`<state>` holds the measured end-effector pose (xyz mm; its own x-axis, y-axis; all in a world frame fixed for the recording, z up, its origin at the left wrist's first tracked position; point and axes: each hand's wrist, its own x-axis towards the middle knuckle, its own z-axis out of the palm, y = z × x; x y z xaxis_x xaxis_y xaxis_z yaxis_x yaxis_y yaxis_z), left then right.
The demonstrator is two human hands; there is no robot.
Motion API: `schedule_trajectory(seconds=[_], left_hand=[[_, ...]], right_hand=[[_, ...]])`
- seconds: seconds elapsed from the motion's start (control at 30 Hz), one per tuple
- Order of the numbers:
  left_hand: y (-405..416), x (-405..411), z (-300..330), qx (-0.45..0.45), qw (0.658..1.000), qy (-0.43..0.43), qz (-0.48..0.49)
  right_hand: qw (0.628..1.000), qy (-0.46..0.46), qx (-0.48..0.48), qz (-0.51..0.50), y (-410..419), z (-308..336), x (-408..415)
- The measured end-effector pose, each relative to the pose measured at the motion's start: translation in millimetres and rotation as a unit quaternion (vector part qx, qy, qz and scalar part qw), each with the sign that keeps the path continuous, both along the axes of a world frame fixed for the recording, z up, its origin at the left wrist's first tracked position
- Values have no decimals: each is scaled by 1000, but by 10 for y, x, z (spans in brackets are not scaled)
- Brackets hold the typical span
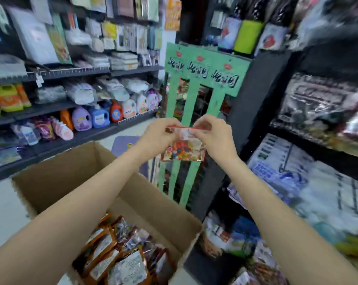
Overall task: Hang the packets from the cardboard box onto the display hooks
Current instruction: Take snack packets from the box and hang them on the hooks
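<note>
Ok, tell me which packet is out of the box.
The clear packet of colourful sweets, pinched at its red top by both hands; the others lie in the cardboard box.

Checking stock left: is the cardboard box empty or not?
Not empty. The box is open and orange packets lie piled in its bottom.

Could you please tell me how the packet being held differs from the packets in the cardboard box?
The held packet is clear with a red top strip and shows colourful sweets; the box packets are mostly orange and dark with white labels. The held one hangs upright, pinched at its top by the left hand and right hand; the box ones lie piled in the box. All are small sealed packets.
</note>
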<state>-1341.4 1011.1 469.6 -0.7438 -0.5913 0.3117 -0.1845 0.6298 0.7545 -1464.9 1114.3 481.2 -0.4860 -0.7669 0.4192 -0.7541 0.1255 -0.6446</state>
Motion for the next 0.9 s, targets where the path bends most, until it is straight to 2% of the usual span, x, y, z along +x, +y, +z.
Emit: schedule_trajectory(seconds=[0.17, 0.3, 0.57, 0.73, 0.9], left_hand=[[690, -870, 524, 56, 991, 88, -89], [1263, -1548, 801, 154, 966, 151, -145], [2272, -2543, 1122, 192, 949, 107, -224], [2537, -2953, 1150, 191, 949, 139, -206], [2585, -3117, 1097, 192, 949, 148, -199]], right_hand=[[982, -99, -115, -113, 836, 458, -642], [947, -192, -199, -163, 1501, 669, -991], [910, -128, -263, -293, 2456, 821, -1719], [905, -113, -267, -310, 2642, 879, -2090], [915, -74, -258, -300, 2682, 843, -2298]])
